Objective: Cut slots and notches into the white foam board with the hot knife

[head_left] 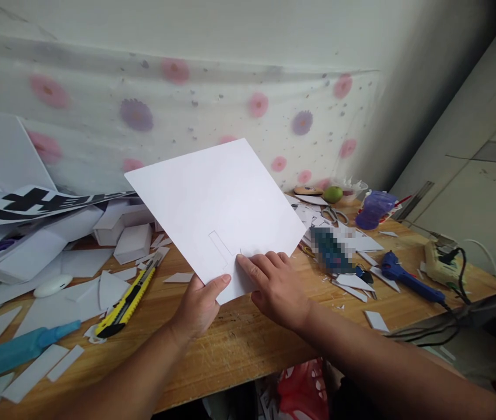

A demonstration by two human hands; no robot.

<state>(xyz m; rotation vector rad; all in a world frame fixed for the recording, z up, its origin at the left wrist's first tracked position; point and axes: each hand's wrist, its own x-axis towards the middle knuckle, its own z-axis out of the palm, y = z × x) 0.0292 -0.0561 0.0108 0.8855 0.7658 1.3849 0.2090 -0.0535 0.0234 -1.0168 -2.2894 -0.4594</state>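
Observation:
A large white board sheet [217, 198] is held tilted above the wooden table [239, 338], its near corner toward me. My left hand [199, 306] grips that near corner, thumb on top and fingers underneath. My right hand [274, 283] presses on the sheet beside it, fingers curled over the lower edge next to a small rectangular cut line [220, 248]. A yellow and black utility knife [128, 300] lies on the table left of my left hand.
White offcuts and box pieces [132, 242] litter the left and back. A blue glue gun [408, 279], scissors [335, 216], a purple object [373, 209], a green fruit [332, 193] and a power strip [440, 265] with cables sit right. A blue tool [16, 353] lies front left.

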